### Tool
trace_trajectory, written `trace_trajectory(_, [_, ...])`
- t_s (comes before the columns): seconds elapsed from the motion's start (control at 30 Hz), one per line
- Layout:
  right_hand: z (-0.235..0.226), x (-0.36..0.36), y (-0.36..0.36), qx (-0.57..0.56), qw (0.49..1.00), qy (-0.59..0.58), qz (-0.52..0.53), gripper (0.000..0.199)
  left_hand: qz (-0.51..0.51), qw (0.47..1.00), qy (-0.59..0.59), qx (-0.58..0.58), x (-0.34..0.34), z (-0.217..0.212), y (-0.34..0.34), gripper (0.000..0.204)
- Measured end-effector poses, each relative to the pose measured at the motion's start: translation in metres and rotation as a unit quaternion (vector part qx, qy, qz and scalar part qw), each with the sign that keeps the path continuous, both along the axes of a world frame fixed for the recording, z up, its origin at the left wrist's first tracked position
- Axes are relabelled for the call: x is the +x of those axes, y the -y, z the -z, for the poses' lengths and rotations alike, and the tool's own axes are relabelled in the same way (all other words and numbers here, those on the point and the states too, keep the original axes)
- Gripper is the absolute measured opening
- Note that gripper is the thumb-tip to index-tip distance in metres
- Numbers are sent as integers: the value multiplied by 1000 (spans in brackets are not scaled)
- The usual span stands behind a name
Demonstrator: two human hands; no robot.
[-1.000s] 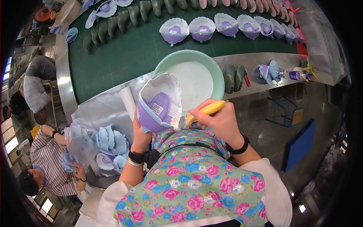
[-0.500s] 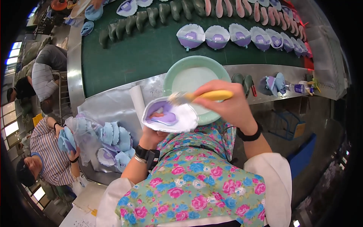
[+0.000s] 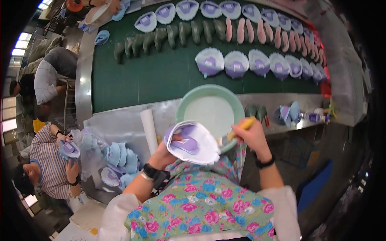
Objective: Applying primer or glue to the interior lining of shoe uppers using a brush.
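Brush (image 3: 229, 137) meets the broad side of the shoe upper (image 3: 206, 153), to the person's right

The person beside me has both hands full; the left hand (image 3: 161, 156) grips the purple-and-white shoe upper by its left end, a digit showing inside its mouth; the right hand (image 3: 252, 134) is closed round the brush's yellow handle, bristles pointing left and down toward the person.

The upper hangs in the air, just on the person's side of the pale green basin (image 3: 181, 107) and overlapping its near rim from up here; the basin itself sits at the bench's near edge, across the seam between metal ledge (image 3: 128, 116) and green belt (image 3: 120, 90), white liquid (image 3: 211, 114) inside.

What matters is how the two lie; the upper's long axis slants from the left hand down and away to the right, its white lining tilted upward; the brush slants the other way, so its bristles come in at the upper's right-hand rim; I cannot tell whether they touch or stand just apart; the left hand carries the upper, while the right is nearer to its free end.
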State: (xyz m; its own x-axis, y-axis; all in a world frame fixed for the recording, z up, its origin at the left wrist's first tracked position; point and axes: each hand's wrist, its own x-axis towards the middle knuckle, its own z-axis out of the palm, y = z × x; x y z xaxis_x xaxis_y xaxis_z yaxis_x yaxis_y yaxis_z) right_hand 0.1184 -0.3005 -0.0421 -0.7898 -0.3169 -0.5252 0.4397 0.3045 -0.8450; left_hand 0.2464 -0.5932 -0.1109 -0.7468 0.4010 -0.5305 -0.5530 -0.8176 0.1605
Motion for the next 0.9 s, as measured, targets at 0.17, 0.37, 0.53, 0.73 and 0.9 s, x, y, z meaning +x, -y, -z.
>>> trace_trajectory(0.17, [5, 1, -32, -29, 972, -1, 233, 17, -32, 958, -47, -280, -95, 61, 59, 33])
trace_trajectory(0.37, [19, 1, -19, 11, 973, 61, 223, 13, -154, 916, -85, -360, -221, 177, 48, 40])
trace_trajectory(0.53, [21, -13, 15, 64, 977, 34, 200, 11, -21, 937, -29, -348, -176, 195, 51, 73])
trace_trajectory(0.73, [24, -34, 39, 108, 987, -98, 66, 27, 35, 411, -60, -909, 18, 102, 138, 49])
trace_trajectory(0.9, [23, -28, 94, 36, 994, -101, -5, 33, 263, 282, 216, -897, 160, 47, 201, 85])
